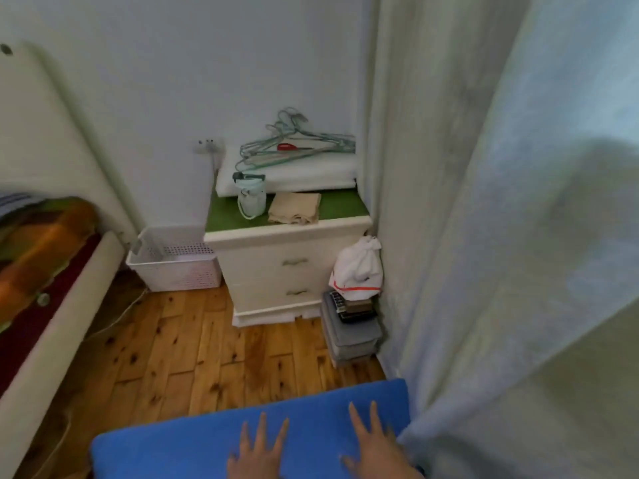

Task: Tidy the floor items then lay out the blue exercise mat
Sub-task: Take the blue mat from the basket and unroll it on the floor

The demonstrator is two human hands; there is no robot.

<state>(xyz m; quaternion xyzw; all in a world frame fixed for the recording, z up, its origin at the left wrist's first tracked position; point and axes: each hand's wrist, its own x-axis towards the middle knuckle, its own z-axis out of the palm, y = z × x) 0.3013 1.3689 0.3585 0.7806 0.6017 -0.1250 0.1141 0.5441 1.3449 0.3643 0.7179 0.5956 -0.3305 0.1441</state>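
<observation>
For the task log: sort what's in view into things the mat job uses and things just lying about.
In use: blue exercise mat, left hand and right hand flat on it, wooden floor.
Lying about: white basket, drawer chest, hangers, jar, beige cloth, white bag, grey boxes.

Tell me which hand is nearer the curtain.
Right. The right hand lies flat on the blue mat beside the curtain; the left hand lies flat nearer the mat's middle, farther away.
</observation>
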